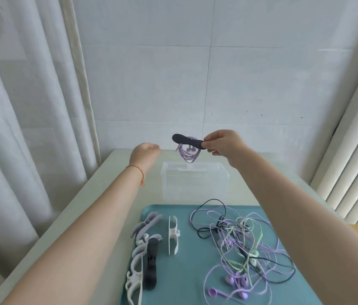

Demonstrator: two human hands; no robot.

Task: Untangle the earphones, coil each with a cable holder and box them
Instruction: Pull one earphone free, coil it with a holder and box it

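From the head view, a teal tray (195, 289) is seen on the near part of the pale counter (116, 170). A loose tangle of earphones (244, 245) in purple, green and black is spread over its right half, and spare cable holders (145, 249) in white, grey and black are heaped on its left half, one white holder (173, 235) standing on edge between the two groups. Just beyond the tray a clear plastic box (195, 180) is placed, open at the top. Curtains (19, 106) are hung at the left, and a slatted blind (349, 172) is seen at the right.

A black cable holder (186, 140) is pinched at its right end by the right hand (224, 143), whose grip is clamped on it between thumb and fingers. Its long axis is held nearly level, running left to right, and the coiled purple earphones (188, 153) are hung beneath it, directly over the box opening and apart from its rim. The left hand (145, 151), with a red thread at the wrist, is raised left of the coil; its grip is loose and nothing is held. Bare counter is left on both sides of the box.
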